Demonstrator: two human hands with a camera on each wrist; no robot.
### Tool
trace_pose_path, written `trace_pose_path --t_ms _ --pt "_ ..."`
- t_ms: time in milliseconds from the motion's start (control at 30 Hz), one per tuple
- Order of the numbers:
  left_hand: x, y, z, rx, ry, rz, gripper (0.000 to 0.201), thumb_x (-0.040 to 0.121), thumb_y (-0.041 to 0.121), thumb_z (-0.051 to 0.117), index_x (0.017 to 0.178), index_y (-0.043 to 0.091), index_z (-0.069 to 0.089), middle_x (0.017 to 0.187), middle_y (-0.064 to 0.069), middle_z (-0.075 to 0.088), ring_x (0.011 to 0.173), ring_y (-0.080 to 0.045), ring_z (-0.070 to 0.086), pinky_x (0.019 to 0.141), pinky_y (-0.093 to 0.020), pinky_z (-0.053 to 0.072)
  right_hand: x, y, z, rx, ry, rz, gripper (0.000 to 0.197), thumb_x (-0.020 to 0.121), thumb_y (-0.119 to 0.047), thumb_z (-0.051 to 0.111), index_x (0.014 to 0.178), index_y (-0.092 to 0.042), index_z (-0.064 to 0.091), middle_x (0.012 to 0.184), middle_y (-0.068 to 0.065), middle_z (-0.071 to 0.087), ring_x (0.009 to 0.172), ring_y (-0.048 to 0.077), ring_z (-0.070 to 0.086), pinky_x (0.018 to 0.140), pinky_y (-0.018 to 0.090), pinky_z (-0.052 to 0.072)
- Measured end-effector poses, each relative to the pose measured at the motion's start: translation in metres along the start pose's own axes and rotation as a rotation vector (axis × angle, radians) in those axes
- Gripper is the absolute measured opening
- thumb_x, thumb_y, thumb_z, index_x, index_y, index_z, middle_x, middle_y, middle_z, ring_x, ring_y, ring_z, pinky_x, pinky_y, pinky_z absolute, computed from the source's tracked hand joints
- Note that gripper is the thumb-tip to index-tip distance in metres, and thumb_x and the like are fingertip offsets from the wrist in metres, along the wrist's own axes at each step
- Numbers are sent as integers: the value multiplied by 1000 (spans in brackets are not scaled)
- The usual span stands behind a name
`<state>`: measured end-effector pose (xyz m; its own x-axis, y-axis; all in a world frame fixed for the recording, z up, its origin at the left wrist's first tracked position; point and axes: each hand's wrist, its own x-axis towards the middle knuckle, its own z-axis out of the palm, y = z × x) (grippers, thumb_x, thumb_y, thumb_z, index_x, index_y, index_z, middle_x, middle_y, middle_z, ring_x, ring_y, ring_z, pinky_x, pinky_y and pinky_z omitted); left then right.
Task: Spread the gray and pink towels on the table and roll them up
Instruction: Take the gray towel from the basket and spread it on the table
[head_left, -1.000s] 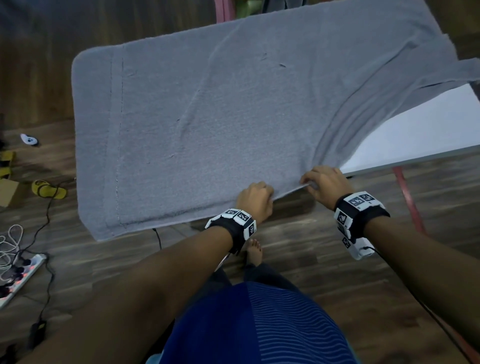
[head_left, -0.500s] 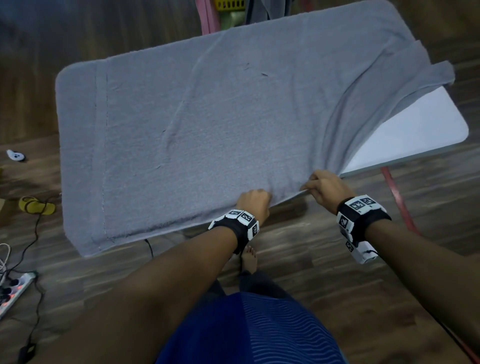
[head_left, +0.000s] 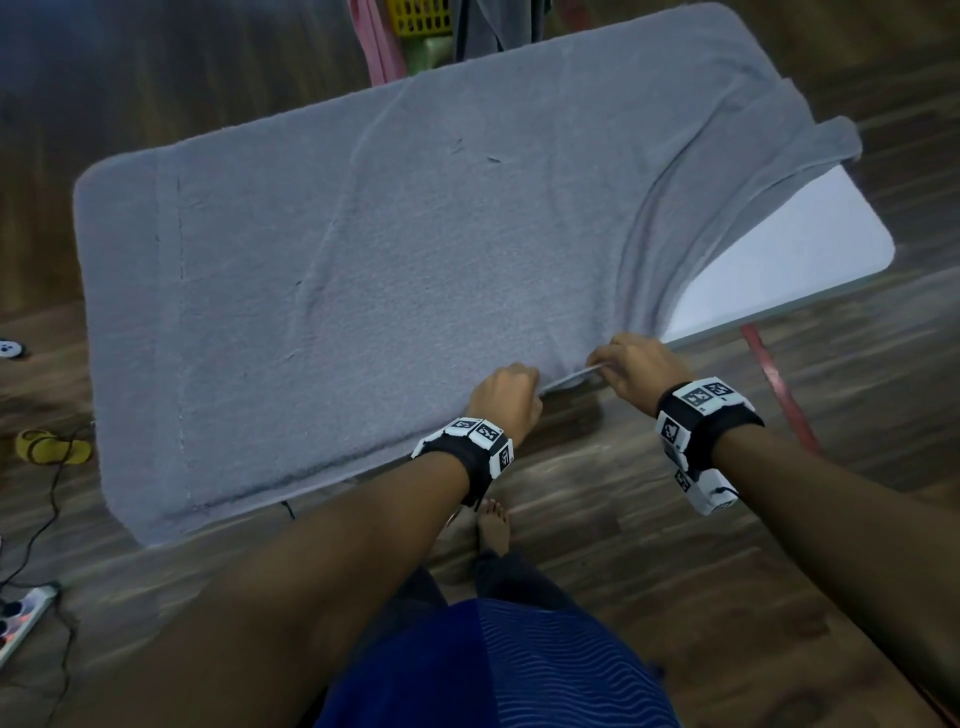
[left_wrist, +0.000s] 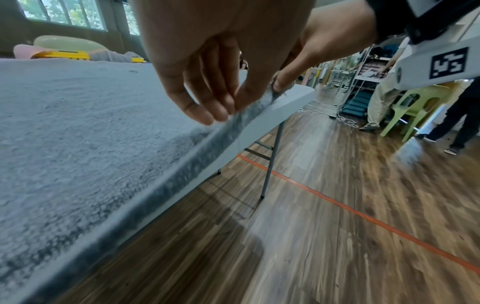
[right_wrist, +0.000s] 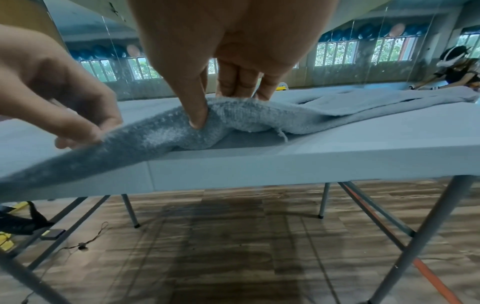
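White table (head_left: 795, 260), gray towel (head_left: 389, 270) spread, left hand (head_left: 506, 397) and right hand (head_left: 636, 371) fingers pinching its near edge

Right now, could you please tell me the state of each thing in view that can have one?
gray towel: spread over most of the table, bunched at its right end, near edge lifted.
table: right corner bare.
left hand: pinches the towel's near edge.
right hand: pinches the same edge.

The towel (head_left: 415, 270) lies on the table (head_left: 810, 260), covering all but its near right corner.
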<state>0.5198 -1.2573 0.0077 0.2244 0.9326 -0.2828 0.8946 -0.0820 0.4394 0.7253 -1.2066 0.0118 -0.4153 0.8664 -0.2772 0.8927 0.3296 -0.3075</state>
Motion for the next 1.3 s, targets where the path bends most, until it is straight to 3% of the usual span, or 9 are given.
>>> trace_pose_path --t_ms 133,200,333,500,733,900,1067,1200,1300 --pt "-4 -2 1 -77 55 71 6 81 14 55 82 8 52 85 -8 53 81 -27 50 61 -32 31 0 18 -2 -162 2 97 13 82 -19 65 94 -18 69 99 6 62 101 30 56 91 39 31" --pt "-6 -2 1 -110 59 66 6 81 12 55 81 8 51 84 -8 51 74 -25 47 59 -34 34 -2 28 -2 -188 25 154 15 81 -15 64 94 -18 69 100 6 64 103 30 56 94 40 30" --pt "-9 -1 1 -134 35 23 5 83 12 52 83 7 50 86 -8 49 66 -25 46 59 -35 41 -9 34 -2 -184 38 197 13 87 -17 58 95 -19 68 95 5 64 99 28 58 86 38 30" --pt "-11 1 5 -71 -29 49 17 82 18 55 96 10 51 97 -8 51 84 -27 50 65 -35 40 -17 32 -2 -178 46 170 15 88 -24 61 99 -22 71 94 4 66 96 27 60 84 36 31" --pt "36 41 2 -53 -133 134 46 82 36 65 118 15 48 119 -8 52 105 -28 49 85 -42 45 -15 27 -5 -86 145 149 16 70 -13 78 85 -18 75 80 6 65 79 30 65 76 41 45" --pt "61 71 1 -97 -164 159 16 87 14 54 102 9 59 108 -15 61 94 -37 59 73 -40 46 -18 35 -11 -27 182 104 17 69 -10 77 82 -18 72 79 3 61 77 29 62 75 38 44" --pt "57 80 4 -90 -254 164 11 80 13 52 90 12 57 101 -15 61 91 -38 58 73 -41 48 -12 79 -27 -54 156 143 15 69 -10 77 79 -18 70 92 6 61 90 30 59 81 42 40" --pt "58 86 22 -4 -274 82 12 79 14 54 91 14 57 101 -11 61 93 -37 59 72 -39 47 10 125 -46 -89 69 74 12 73 -14 73 81 -20 68 91 3 64 95 28 60 87 43 36" --pt "68 106 34 107 -195 -16 29 85 31 56 110 18 52 115 -7 55 106 -31 52 81 -41 43 22 151 -53 -97 -20 -81 11 79 -17 63 86 -24 66 81 -2 64 86 25 63 86 39 38"
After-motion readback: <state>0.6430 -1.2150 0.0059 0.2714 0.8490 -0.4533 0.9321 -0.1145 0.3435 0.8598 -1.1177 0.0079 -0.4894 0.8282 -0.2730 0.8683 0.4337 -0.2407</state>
